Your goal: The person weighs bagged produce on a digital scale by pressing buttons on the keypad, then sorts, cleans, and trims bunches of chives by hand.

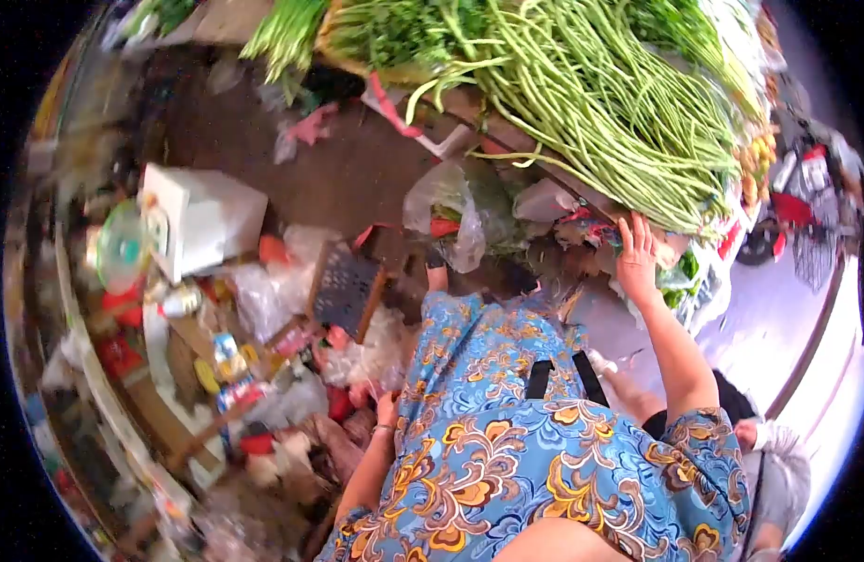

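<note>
My right hand (636, 255) rests with fingers stretched out at the front edge of the vegetable stall. Just beyond its fingertips lies a large heap of long green beans (600, 122). Leafy greens in a clear plastic bag (708, 286) hang beside that hand on the right. My left hand (387, 410) is low at my left side, close to crumpled pinkish plastic bags (361, 389). Its fingers are small and blurred, so whether they grip a bag does not show.
Bunches of leafy greens (385, 37) lie at the stall's back left. On the left stand a white box (212, 215), a green fan (123, 248) and a dark crate (347, 286) among scattered bags. Another person (778, 468) is at lower right; a parked bike (811, 211) stands beyond.
</note>
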{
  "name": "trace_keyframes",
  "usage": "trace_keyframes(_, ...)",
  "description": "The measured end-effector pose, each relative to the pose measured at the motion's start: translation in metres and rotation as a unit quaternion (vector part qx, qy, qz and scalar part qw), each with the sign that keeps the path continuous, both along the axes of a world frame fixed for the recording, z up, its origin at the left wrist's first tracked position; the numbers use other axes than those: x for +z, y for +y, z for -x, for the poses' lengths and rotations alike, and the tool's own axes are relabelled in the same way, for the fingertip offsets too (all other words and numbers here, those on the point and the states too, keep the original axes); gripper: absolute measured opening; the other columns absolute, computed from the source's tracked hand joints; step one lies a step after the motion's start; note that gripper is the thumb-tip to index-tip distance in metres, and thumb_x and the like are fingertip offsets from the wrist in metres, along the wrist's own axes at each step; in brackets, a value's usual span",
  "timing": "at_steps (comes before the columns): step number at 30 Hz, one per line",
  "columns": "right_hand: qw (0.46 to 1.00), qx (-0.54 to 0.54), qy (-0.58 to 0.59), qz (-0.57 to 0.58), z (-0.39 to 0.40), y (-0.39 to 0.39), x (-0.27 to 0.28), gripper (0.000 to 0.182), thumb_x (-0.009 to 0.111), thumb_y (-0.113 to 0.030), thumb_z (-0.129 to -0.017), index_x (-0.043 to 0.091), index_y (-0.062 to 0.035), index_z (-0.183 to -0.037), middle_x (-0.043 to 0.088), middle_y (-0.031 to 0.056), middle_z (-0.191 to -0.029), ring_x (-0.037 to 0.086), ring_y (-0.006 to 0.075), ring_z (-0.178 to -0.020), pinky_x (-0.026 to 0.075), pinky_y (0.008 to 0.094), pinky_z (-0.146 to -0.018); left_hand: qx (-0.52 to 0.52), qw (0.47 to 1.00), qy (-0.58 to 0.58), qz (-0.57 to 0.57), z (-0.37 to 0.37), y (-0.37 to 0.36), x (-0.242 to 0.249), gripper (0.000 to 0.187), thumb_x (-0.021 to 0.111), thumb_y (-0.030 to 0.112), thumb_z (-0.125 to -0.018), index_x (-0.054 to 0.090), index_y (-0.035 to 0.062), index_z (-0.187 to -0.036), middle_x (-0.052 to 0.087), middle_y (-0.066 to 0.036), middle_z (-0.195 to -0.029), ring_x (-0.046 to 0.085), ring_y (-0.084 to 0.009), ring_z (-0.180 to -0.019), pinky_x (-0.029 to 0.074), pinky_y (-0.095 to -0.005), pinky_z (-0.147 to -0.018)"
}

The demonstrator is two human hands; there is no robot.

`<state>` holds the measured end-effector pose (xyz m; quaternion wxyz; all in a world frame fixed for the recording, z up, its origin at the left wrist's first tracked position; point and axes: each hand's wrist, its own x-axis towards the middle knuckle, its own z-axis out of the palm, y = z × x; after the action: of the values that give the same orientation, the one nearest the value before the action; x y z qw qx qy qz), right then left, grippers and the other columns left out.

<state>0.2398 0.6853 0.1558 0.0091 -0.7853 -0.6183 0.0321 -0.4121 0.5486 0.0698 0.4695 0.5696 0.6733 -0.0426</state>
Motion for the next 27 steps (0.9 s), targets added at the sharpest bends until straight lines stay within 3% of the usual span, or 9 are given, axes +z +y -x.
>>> trace_keyframes(1,1.0,-0.021,0.005,-0.01,0.011,0.003,0.005,0.079,0.059,-0.002,-0.069,0.032,-0.0139,-0.141,0.028,0.014,-0.146,0.028,0.0328,-0.134,0.023,0.0497,-0.108,-0.022,1.0,-0.001,0.015,0.037,0.002,-0.039,0.033,0.057,0.03,-0.087,0.065,0.0004,-0.098,0.067,-0.018,-0.09,0.064,-0.0295,-0.084,0.048,-0.0381,-0.075)
trace_keyframes(3,0.994,-0.099,-0.031,-0.022,0.036,0.006,0.007,0.08,0.063,-0.002,-0.068,0.033,-0.0145,-0.141,0.029,0.0136,-0.145,0.029,0.0325,-0.133,0.023,0.0479,-0.107,-0.042,0.997,-0.058,-0.026,0.006,0.104,0.041,0.031,0.057,0.03,-0.087,0.065,0.0011,-0.096,0.067,-0.018,-0.088,0.064,-0.0294,-0.083,0.048,-0.039,-0.074)
trace_keyframes(5,0.974,-0.217,0.021,-0.065,0.08,0.005,0.011,0.079,0.064,-0.002,-0.069,0.033,-0.016,-0.141,0.029,0.0138,-0.145,0.03,0.0343,-0.131,0.025,0.0479,-0.106,-0.127,0.991,0.029,0.026,0.023,0.158,0.046,0.028,0.06,0.027,-0.086,0.066,-0.0001,-0.093,0.068,-0.016,-0.085,0.064,-0.0241,-0.079,0.049,-0.0367,-0.072)
trace_keyframes(9,0.929,-0.336,0.15,-0.044,0.189,-0.042,-0.031,0.068,0.065,-0.002,-0.068,0.044,-0.0155,-0.131,0.032,0.0158,-0.141,0.035,0.0374,-0.127,0.031,0.0517,-0.1,0.037,0.989,-0.104,0.103,0.041,0.244,0.038,0.022,0.061,0.021,-0.088,0.063,0.0006,-0.078,0.062,-0.004,-0.068,0.058,-0.0121,-0.06,0.047,-0.0271,-0.057)
trace_keyframes(12,0.884,-0.37,0.282,0.035,0.267,-0.082,-0.049,0.048,0.063,-0.009,-0.072,0.054,-0.0149,-0.119,0.04,0.0141,-0.134,0.038,0.0326,-0.126,0.033,0.0514,-0.097,0.082,0.976,-0.082,0.183,-0.02,0.297,0.091,0.022,0.061,0.02,-0.089,0.058,0.0032,-0.075,0.057,-0.001,-0.063,0.052,-0.0078,-0.053,0.043,-0.023,-0.049)
trace_keyframes(16,0.793,-0.443,0.418,-0.005,0.323,-0.116,-0.053,0.029,0.059,-0.012,-0.08,0.06,-0.0069,-0.109,0.049,0.0138,-0.115,0.054,0.0317,-0.104,0.042,0.0427,-0.089,-0.206,0.968,-0.121,0.071,-0.07,0.322,0.096,0.014,0.061,0.016,-0.088,0.059,0.0041,-0.081,0.057,-0.002,-0.065,0.051,-0.0074,-0.052,0.041,-0.0224,-0.047)
trace_keyframes(20,0.736,-0.522,0.429,-0.048,0.328,-0.129,-0.06,0.026,0.058,-0.01,-0.084,0.058,-0.0016,-0.109,0.053,0.0162,-0.105,0.056,0.0317,-0.097,0.046,0.0385,-0.084,-0.321,0.926,-0.199,0.015,-0.101,0.321,0.06,0.009,0.06,0.01,-0.086,0.063,0.0028,-0.091,0.061,-0.001,-0.074,0.054,-0.0065,-0.062,0.044,-0.0214,-0.055)
trace_keyframes(21,0.744,-0.518,0.41,-0.099,0.328,-0.137,-0.07,0.027,0.058,-0.009,-0.085,0.057,-0.0012,-0.11,0.054,0.0163,-0.104,0.056,0.0321,-0.097,0.046,0.0384,-0.085,-0.25,0.947,-0.15,0.137,-0.123,0.317,0.076,0.009,0.059,0.008,-0.087,0.063,0.0022,-0.092,0.062,-0.001,-0.076,0.055,-0.0062,-0.064,0.045,-0.0214,-0.057)
trace_keyframes(27,0.712,-0.563,0.388,-0.16,0.31,-0.141,-0.072,0.024,0.059,-0.01,-0.086,0.058,-0.0012,-0.108,0.056,0.016,-0.099,0.059,0.0307,-0.09,0.048,0.0378,-0.081,-0.314,0.906,-0.186,0.212,-0.183,0.296,0.062,0.011,0.059,0.008,-0.088,0.062,0.0025,-0.097,0.064,-0.001,-0.08,0.055,-0.0065,-0.064,0.046,-0.0212,-0.057)
